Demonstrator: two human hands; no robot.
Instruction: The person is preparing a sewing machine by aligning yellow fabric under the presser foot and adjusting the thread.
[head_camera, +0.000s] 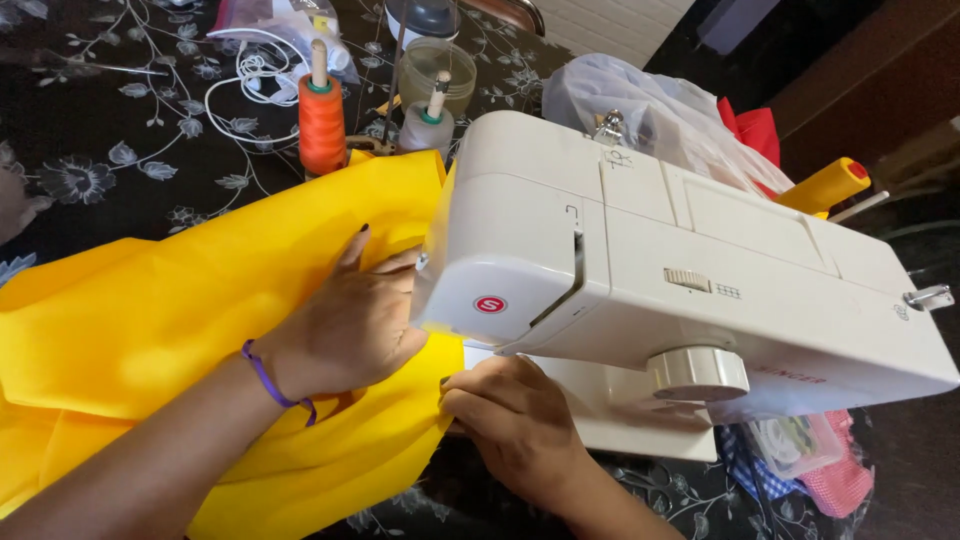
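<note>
Yellow woven fabric (180, 300) is spread over the black floral tablecloth (120, 130) and fed under the head of the cream plastic sewing machine (700, 260). The left hand (345, 325) is laid flat and open on the cloth, fingers stretched toward the needle area, which is hidden by the machine head. The right hand (510, 410) is curled at the near edge, pinching the fabric fold just beside the machine bed. A purple band (270, 380) is worn on the left wrist. An orange thread spool (322, 125) and a grey thread spool (425, 128) are stood behind the cloth, near a tangled white cord (255, 85). For a clean seam, the cloth is probably best kept flat and taut, guided evenly not pulled, fingertips kept off the needle path.
</note>
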